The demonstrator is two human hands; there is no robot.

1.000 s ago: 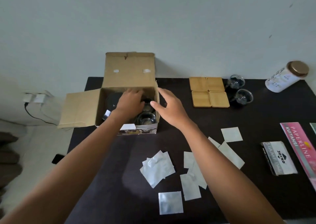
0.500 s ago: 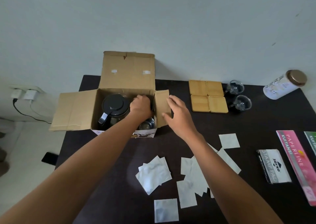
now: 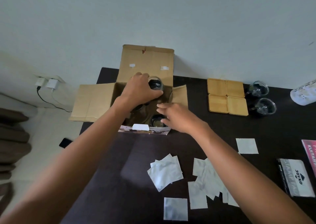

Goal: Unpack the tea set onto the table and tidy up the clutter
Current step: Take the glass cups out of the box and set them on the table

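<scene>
Tea-set pieces are split btwn box and table right now. Biggest thing first: dark rectangular table (image 3: 213, 135), pushed against the wall, carries everything. On its far left end sits the open brown cardboard box (image 3: 147, 61), flaps folded out so I can reach straight down w/o snagging. Inside, near the front wall, one clear glass cup (image 3: 156, 121) waits; rest of the interior is too dark or hidden by my arms to tell.

My left hand (image 3: 140, 90) is above the box, fingers wrapped round a small clear glass cup w/ dark inside (image 3: 156, 84), gripping from the side so it comes up level. My right hand (image 3: 176, 116) hovers at the box's right edge, fingers loosely spread, holding nothing — prob. there to steady the box or take the next cup.

Right of the box: four square bamboo coasters (image 3: 227, 99) in a 2x2 block, then two clear glass cups (image 3: 261, 97) just beside them, already unpacked. Scattered white paper squares (image 3: 201, 177) lie nearer me, clutter to clear. Judging by this, unpacking is approx. halfway.
</scene>
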